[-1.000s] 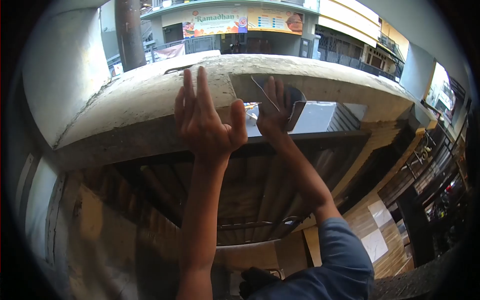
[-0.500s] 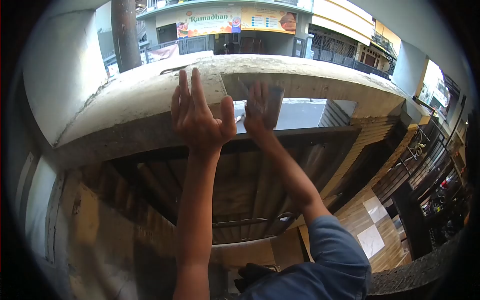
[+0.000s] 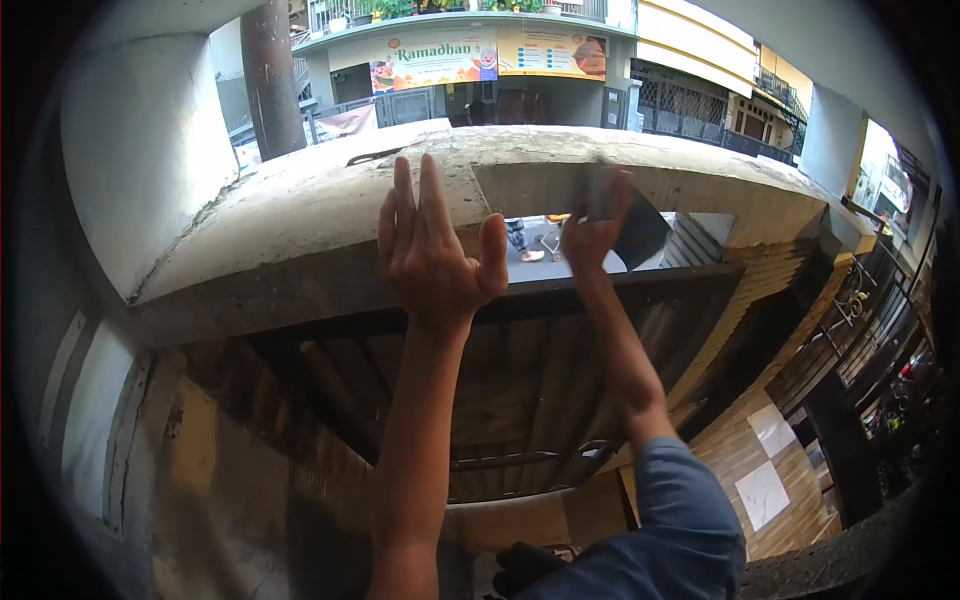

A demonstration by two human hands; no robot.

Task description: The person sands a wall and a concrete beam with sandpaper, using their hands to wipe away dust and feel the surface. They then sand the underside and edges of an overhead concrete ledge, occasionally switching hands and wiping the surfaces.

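My left hand (image 3: 435,255) is raised against the near side of the concrete ledge (image 3: 330,215), fingers stretched up and thumb apart, holding nothing. To its right, my right hand (image 3: 592,240) is at the underside recess of the ledge, smeared by motion. Its fingers close around a dark grey, flat, sheet-like piece (image 3: 642,238) that hangs out on the right side. What kind of sheet it is, I cannot tell.
Below the ledge stands a dark metal gate (image 3: 530,370). A brown pole (image 3: 270,85) rises at the left. Through the gap, a person's legs (image 3: 518,240) show on the street. Banners (image 3: 440,62) hang across the road. Light tiles (image 3: 762,495) lie on the floor at right.
My right hand and the dark sheet have swung to the right along the ledge. The view has shifted a little, while my left hand keeps its place. A person's legs now show through the gap.
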